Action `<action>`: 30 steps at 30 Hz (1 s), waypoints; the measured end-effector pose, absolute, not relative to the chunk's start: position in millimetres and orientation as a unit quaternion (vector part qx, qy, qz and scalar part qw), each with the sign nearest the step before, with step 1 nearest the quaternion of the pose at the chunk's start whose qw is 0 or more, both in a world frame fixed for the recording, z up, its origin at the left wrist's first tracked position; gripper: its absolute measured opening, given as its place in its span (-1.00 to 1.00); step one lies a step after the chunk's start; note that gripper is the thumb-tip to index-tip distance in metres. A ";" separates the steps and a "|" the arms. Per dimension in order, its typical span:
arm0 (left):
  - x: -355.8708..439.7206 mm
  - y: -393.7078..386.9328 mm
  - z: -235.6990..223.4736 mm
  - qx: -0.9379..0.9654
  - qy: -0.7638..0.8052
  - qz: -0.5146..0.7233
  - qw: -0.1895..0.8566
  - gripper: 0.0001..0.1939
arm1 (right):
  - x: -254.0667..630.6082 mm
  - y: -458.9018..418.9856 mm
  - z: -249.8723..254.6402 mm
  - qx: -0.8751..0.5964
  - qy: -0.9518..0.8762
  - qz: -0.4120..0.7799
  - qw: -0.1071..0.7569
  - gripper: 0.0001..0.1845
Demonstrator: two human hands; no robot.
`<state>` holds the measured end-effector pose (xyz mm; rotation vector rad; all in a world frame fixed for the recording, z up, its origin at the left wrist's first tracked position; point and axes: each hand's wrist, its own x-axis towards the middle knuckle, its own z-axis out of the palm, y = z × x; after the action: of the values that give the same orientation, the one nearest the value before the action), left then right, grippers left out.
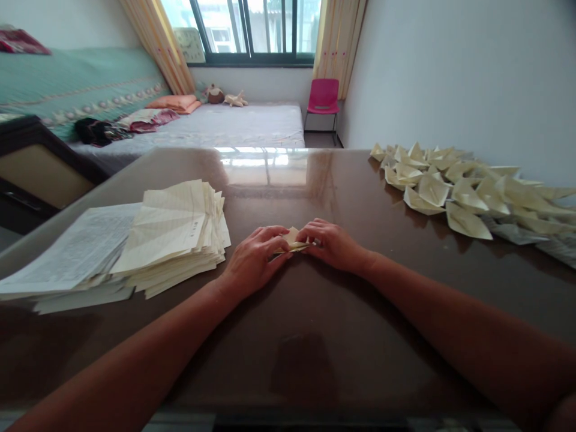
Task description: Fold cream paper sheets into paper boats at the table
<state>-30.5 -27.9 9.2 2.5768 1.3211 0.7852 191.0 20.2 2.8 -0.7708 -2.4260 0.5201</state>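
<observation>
Between my two hands, low over the brown table, is a small folded piece of cream paper (293, 237), partly covered by fingers. My left hand (258, 255) grips its left end with thumb and fingers. On the opposite end, my right hand (330, 243) pinches the paper with bent fingers. To the left lies a stack of cream paper sheets (168, 222), creased and uneven at the edges. Many folded paper boats (434, 191) sit in a crowded group at the far right.
Printed white sheets (76, 246) lie left of the stack on the glossy table (279, 324). Past the table stand a bed (265, 123) and a pink chair (324, 97) below a window. A dark wooden cabinet (45, 168) is at the left, a white wall at the right.
</observation>
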 end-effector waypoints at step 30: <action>-29.8 -21.2 5.1 0.757 0.494 0.347 0.251 -0.70 | 192.8 26.5 3.1 -0.396 -0.751 0.463 0.256 -0.66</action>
<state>-29.8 -21.2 5.1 2.0598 1.3434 0.9446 192.8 26.5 3.1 -1.0740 -2.0381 1.2573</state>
